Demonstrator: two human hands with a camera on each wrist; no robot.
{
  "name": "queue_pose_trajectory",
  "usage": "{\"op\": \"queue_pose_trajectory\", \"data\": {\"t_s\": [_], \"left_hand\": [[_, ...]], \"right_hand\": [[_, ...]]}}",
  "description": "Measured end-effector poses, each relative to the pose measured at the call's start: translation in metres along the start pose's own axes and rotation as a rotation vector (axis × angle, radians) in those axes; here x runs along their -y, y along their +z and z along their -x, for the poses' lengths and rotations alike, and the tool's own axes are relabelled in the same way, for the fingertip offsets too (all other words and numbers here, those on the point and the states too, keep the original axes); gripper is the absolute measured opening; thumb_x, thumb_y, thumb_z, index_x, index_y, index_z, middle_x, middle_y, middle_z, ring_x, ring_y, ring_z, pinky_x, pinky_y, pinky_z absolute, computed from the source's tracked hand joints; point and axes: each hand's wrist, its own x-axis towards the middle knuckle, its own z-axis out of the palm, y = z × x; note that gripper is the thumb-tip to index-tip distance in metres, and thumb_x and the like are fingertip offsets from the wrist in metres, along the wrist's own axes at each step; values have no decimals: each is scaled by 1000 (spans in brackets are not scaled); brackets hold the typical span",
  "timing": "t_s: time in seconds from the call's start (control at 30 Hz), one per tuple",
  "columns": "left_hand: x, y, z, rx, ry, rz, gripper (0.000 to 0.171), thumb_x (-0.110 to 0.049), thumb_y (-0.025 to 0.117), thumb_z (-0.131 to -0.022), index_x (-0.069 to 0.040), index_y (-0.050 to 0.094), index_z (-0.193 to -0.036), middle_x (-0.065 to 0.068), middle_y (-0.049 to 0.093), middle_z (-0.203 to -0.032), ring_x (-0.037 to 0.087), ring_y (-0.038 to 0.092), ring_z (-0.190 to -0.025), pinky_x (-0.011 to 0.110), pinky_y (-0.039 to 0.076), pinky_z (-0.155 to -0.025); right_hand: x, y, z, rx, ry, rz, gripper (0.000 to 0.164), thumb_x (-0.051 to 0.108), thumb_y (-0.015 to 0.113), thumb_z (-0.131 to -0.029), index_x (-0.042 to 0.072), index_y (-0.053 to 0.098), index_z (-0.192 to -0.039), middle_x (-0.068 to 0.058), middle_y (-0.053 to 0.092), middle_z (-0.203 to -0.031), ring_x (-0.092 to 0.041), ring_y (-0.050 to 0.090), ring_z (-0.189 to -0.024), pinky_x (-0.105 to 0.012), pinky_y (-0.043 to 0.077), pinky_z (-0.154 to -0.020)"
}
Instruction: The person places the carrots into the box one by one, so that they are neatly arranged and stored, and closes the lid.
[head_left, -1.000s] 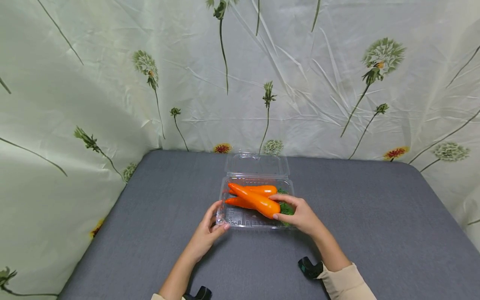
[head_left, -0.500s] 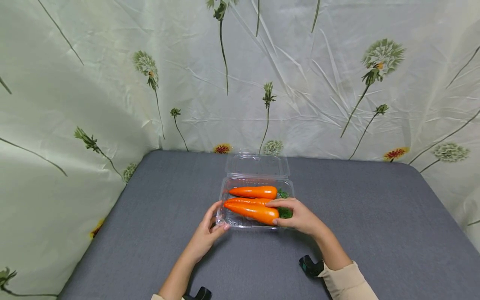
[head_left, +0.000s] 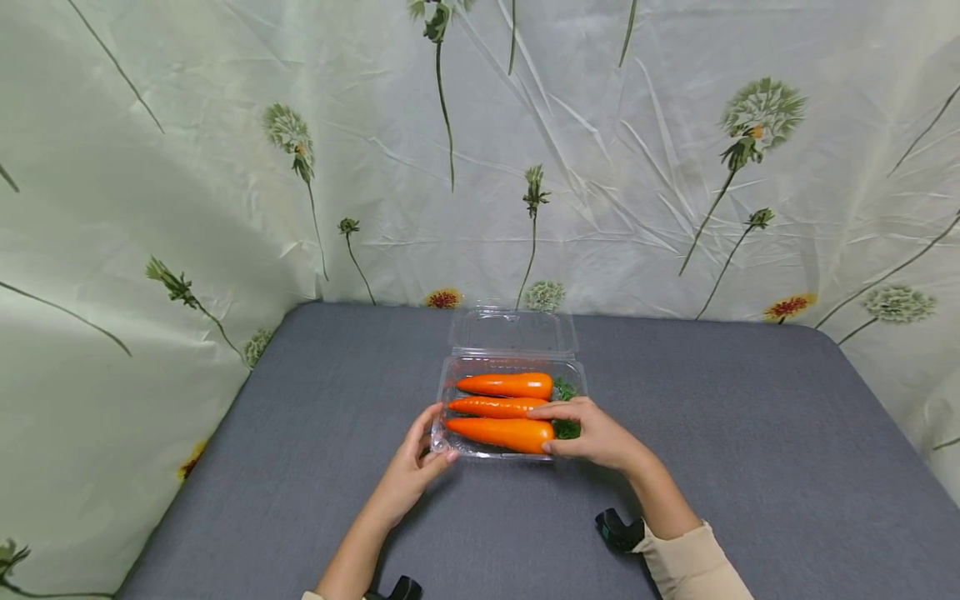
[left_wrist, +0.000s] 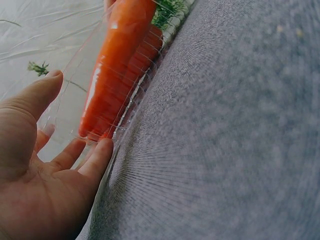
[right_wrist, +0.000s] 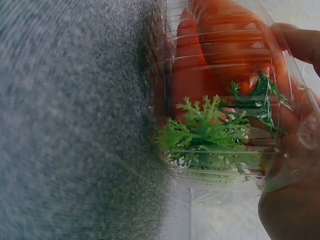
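A clear plastic clamshell container (head_left: 486, 456) holds three orange carrots side by side, narrow tips to the left and green tops to the right. My left hand (head_left: 408, 468) grips its front left corner, with fingers along the left end and thumb near the front rim. Inside the container, my right hand (head_left: 600, 435) holds the thick end of the front carrot (head_left: 497, 432) between thumb and fingers. Behind it lie the middle carrot (head_left: 487, 407) and the back carrot (head_left: 510, 384). Through the wall, the right wrist view shows leafy green tops (right_wrist: 202, 131).
The container's hinged lid (head_left: 513, 332) lies folded back toward the curtain. A grey cloth-covered table (head_left: 712, 417) spreads around it. Flower-printed fabric (head_left: 615, 167) hangs along the back and left sides. Black wrist cameras (head_left: 619, 530) are strapped to both wrists.
The front carrot, earlier slanting across the other two, has come down toward the front and now lies nearly parallel to them. My right hand moved slightly with it; the left stays put.
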Motion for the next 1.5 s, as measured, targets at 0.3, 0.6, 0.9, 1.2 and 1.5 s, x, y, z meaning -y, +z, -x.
{"op": "queue_pose_trajectory", "data": {"t_s": [0.3,0.6,0.9,1.2,1.5], "left_hand": [[-3,0,1,8,-18,9,69,-5,63,-83,-17,26,-139,16,28,-140,33,44,-111,24,45,-78],[-2,1,-1,2,-7,16,69,-5,65,-82,-15,27,-139,16,28,-140,34,41,-114,24,44,-78],[-18,3,0,-46,-3,-53,61,-5,62,-85,-9,32,-137,17,28,-136,36,35,-120,34,39,-89],[-25,-3,-13,-147,13,-133,52,-18,57,-90,-8,34,-136,14,30,-136,34,31,-122,49,29,-95],[-37,-18,-49,-181,79,-273,49,-25,55,-90,-9,38,-133,21,36,-132,37,34,-120,49,30,-94]], "right_hand": [[1,0,-2,0,-50,37,37,17,68,-80,6,61,-115,-2,57,-115,-18,49,-107,-47,28,-87],[2,0,-3,-31,-29,-40,38,13,67,-80,3,58,-116,-7,59,-114,-22,51,-104,-45,35,-86],[4,-1,-2,-226,65,-259,34,-2,58,-84,-7,51,-117,-23,55,-112,-37,51,-102,-53,35,-88],[2,-10,-5,-490,103,-339,31,7,53,-91,-8,50,-118,-28,53,-112,-33,51,-104,-22,42,-84],[-15,-29,-23,-701,187,-291,29,4,51,-91,-11,50,-115,-30,52,-112,-26,53,-103,-17,41,-81]]}}
